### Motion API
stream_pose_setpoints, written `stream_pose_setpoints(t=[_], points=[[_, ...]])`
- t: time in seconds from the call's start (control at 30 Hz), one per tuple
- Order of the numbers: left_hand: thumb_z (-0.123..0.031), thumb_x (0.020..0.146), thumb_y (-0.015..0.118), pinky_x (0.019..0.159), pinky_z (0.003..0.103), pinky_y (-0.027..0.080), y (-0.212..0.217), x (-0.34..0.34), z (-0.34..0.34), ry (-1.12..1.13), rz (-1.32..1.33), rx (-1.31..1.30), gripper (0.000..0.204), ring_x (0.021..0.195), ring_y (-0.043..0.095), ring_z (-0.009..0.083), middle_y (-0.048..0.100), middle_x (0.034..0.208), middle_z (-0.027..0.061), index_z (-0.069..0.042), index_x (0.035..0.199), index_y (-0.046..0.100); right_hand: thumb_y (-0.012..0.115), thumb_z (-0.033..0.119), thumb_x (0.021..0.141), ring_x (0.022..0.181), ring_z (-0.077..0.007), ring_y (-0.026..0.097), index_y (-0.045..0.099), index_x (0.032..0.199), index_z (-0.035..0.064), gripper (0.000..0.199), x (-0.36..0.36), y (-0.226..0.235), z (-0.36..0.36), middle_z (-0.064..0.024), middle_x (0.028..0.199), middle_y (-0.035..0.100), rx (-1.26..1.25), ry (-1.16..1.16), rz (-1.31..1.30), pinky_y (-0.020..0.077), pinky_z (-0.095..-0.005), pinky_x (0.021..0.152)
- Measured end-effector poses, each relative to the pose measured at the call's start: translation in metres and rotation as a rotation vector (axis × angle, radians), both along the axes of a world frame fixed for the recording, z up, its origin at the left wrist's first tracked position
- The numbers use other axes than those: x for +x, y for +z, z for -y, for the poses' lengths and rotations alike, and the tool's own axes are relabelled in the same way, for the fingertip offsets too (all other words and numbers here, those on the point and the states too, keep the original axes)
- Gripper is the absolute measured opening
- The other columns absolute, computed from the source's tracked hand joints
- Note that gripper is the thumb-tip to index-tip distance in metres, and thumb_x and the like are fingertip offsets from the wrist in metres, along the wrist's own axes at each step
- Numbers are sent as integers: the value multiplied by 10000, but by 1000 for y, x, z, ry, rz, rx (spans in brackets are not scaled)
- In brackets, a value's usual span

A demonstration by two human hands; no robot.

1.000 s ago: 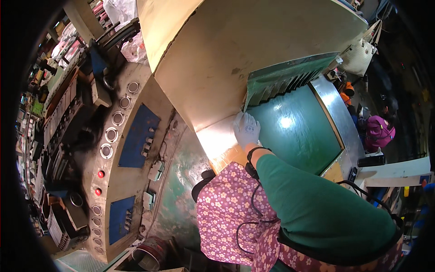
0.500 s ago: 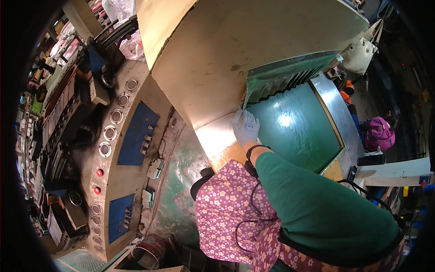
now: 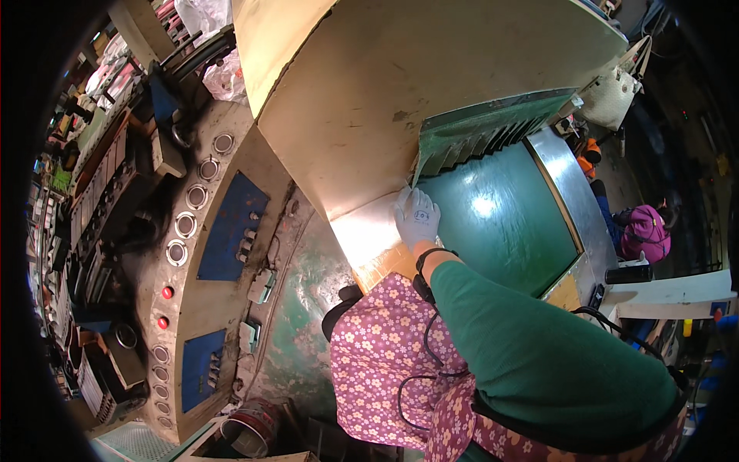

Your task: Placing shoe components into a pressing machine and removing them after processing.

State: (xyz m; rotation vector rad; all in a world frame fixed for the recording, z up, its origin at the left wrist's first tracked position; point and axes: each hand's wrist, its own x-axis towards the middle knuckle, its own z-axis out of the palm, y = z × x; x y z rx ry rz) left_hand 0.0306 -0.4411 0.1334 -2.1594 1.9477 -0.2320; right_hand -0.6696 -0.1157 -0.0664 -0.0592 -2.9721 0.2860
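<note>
My right hand (image 3: pixel 419 218), in a pale glove with a small blue print on its back, reaches in from the lower right. Its fingers are stretched and lie at the left edge of a smooth green belt (image 3: pixel 508 231). The fingertips are next to the lower corner of a dark slatted strip curtain (image 3: pixel 485 142), close to the tan metal hood (image 3: pixel 369 108). I see nothing held in it. A dark band circles the wrist below a green sleeve. My left hand is out of view.
On the left stands a machine panel (image 3: pixel 219 231) with round dials and red buttons. A metal bucket (image 3: pixel 250 430) is on the floor near the bottom. A shiny metal rail (image 3: pixel 570 192) borders the belt. Beyond it, at the right, is a person in a purple top (image 3: pixel 647 233).
My right hand stays in nearly the same place at the belt's edge. The view has shifted very slightly.
</note>
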Motion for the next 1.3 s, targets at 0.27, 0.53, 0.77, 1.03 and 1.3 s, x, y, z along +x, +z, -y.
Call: stream_pose_setpoints(t=[0.27,0.53,0.77,1.03,1.3], points=[[-464,1081,335,1243,476,169,-11,15,4,-2,95,40,603,1514,231,366,249,1645,187,-85,1549,370,527,509,938,1332,-238,466,401,1445,32,708,-5,7,-2,-99,1390,535,13,11,33,328,-445,1103],[-489,1024,502,1228,450,231,24,-26,-16,-17,-49,-52,678,1480,292,381,344,1598,201,-17,1504,423,558,399,920,1055,-377,612,637,1091,72,377,-21,34,12,-172,1105,650,-213,61,135,473,-522,898],[-661,780,662,1144,519,352,-18,-35,32,822,-54,-196,962,1439,383,319,374,1590,101,-195,1560,344,537,362,1007,1029,-357,631,544,1276,-26,472,-8,4,-15,-194,1156,644,233,320,-378,522,-449,882],[-574,754,713,1209,531,218,5,-37,12,905,-131,-213,1006,1514,256,338,266,1654,113,-191,1581,286,393,553,1027,1390,-385,433,410,1454,-90,772,-3,-11,-11,-289,1488,452,-114,195,89,331,-424,1173],[-500,758,730,1236,517,153,7,-52,11,909,-228,-280,991,1532,197,348,236,1660,125,-167,1581,288,356,648,1006,1424,-349,412,345,1513,-42,856,-19,-12,-22,-230,1549,410,-49,138,158,327,-416,1182]])
